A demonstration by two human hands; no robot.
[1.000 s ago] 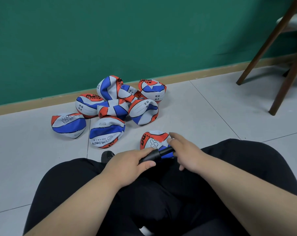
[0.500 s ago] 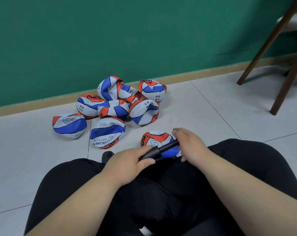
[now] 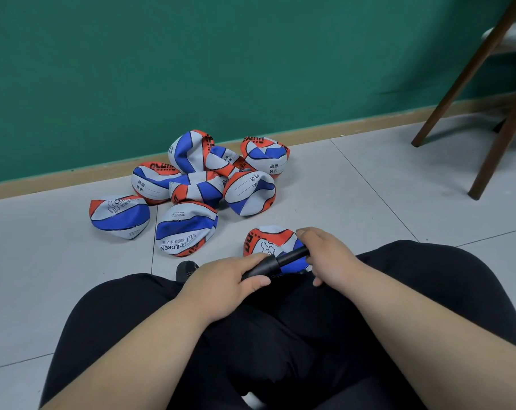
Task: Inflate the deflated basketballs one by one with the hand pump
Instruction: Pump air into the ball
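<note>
A black hand pump (image 3: 276,262) lies slanted above my lap, held at both ends. My left hand (image 3: 224,284) grips its thick barrel. My right hand (image 3: 327,255) grips the handle end, with a short length of thin rod showing between the hands. Just beyond the pump sits a deflated red, white and blue basketball (image 3: 267,242), partly hidden by the pump and my right hand. Several more deflated basketballs (image 3: 203,184) lie heaped near the wall, the nearest of them (image 3: 185,229) printed CHILDREN.
I sit on grey floor tiles (image 3: 354,190) with black trousers (image 3: 295,335) filling the foreground. A green wall (image 3: 191,69) with a tan skirting board stands behind the heap. Brown wooden chair legs (image 3: 499,143) stand at the right. A dark shoe tip (image 3: 185,269) shows by my left hand.
My right hand has drawn the pump handle outward to the right, so more of the thin rod shows. The left hand stays on the barrel.
</note>
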